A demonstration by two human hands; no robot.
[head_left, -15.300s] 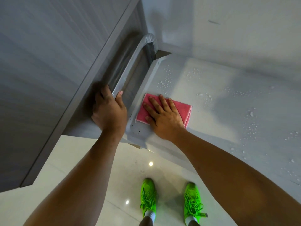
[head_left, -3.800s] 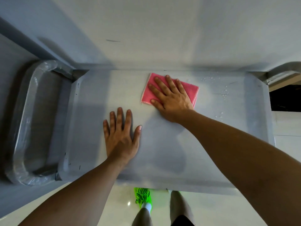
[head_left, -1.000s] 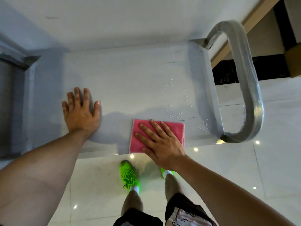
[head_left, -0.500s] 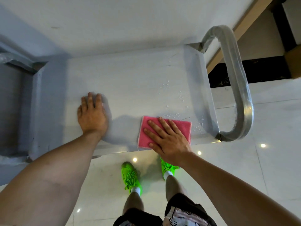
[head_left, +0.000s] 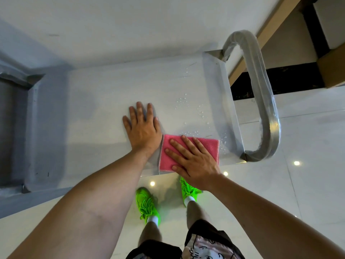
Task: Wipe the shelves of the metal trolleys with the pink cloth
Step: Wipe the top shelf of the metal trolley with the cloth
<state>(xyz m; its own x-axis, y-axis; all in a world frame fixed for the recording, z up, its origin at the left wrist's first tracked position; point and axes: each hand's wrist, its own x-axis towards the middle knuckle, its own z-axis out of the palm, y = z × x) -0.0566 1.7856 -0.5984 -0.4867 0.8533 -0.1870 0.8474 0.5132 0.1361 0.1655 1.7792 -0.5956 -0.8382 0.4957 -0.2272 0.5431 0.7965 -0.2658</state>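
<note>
Right hand (head_left: 194, 162), fingers straight, presses pink cloth (head_left: 188, 153) flat at my trolley shelf's (head_left: 97, 101) near edge; left hand (head_left: 142, 130), open and flat, has slid right to just beside it. Droplets (head_left: 196, 116) lie near the handle (head_left: 261, 101).

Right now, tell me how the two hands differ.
The right hand presses flat on the pink cloth; the left hand presses on the bare shelf. The right hand lies at the shelf's near edge, the left hand farther in. Both are flat with straight fingers, side by side.
</note>
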